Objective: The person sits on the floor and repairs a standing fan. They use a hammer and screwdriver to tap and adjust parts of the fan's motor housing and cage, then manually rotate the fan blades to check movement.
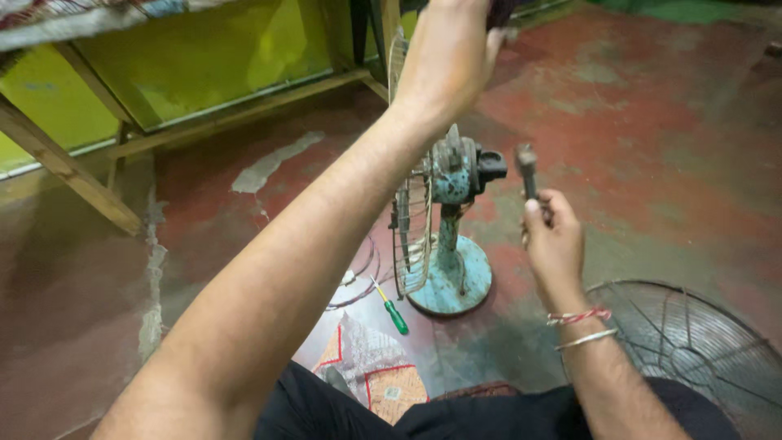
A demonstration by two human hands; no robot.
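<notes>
Left hand (450,57) was raised with its grip around something dark I couldn't make out, right hand (554,240) had its grip shut on a grimy grey metal tool (527,169), just beside the old teal table fan (446,236) standing on the red floor (652,138), green-handled screwdriver (392,309) lying nearby.

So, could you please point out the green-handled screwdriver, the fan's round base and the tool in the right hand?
Green-handled screwdriver (396,316): head view, on its green handle.
Fan's round base (456,290): head view, on the bare blue-green plate.
Tool in the right hand (527,167): head view, on its dark upper end.
</notes>
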